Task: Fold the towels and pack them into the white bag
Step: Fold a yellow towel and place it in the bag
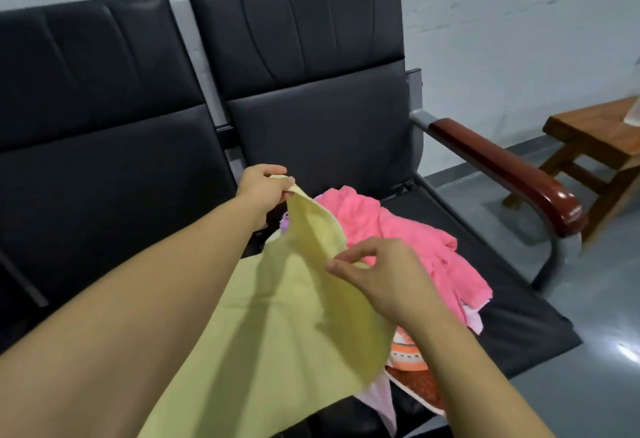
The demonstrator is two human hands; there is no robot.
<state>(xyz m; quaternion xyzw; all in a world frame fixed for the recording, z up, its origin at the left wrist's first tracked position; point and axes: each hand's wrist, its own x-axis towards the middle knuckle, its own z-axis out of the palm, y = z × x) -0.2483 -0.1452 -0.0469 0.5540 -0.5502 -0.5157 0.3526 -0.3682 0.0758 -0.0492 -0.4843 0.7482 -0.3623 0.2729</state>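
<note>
- A pale yellow towel (pixel 277 316) hangs lifted above the right-hand seat of a black padded bench (pixel 311 119), draping down toward the camera.
- The left hand (pixel 263 188) pinches the towel's upper corner with curled fingers; the right hand (pixel 377 275) pinches its edge lower down between thumb and forefinger, the other fingers spread.
- Beneath it, on the same seat, lies a crumpled pink towel (pixel 398 233), with an orange patterned cloth (pixel 412 365) and a pale pink cloth (pixel 472 320) partly hidden under the pile.
- The bench has a grey metal frame and a glossy reddish-brown armrest (pixel 509 171) at its right end.
- Past the armrest stands a wooden stool (pixel 595 139) on a grey floor (pixel 606 299).
- Behind runs a pale, stained wall (pixel 502 22).
</note>
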